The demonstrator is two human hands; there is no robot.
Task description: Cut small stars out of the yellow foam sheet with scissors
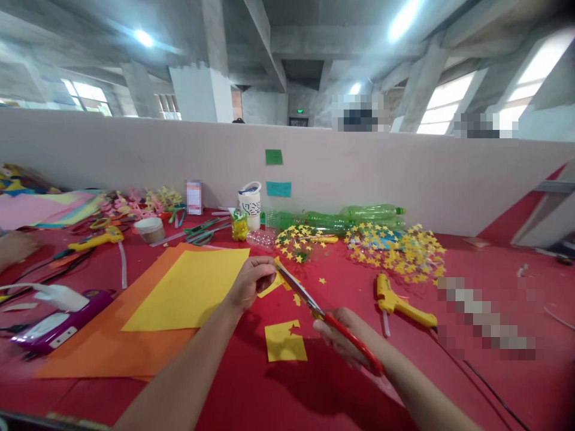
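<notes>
My right hand (348, 332) is wrapped round the red handles of a pair of scissors (302, 293), whose long blades point up and left. Closed in a pinch, my left hand (254, 280) holds a small piece of yellow paper (269, 286) at the blade tips. The fingers hide part of that piece. Below, a yellow paper square (285, 346) with a notch cut from its top edge lies on the red table (251, 389). Yellow scraps and a small yellow star (322, 281) lie close to the blades. A yellow sheet (188, 290) rests on orange sheets (85, 347) to the left.
Wire stems with yellow stars (417, 257) stand at the back right, before green plastic bottles (375, 212). A yellow glue gun (406, 308) trails a cord at right. Left are a purple power strip (63, 323), another glue gun (99, 238) and another person's hand (18, 246).
</notes>
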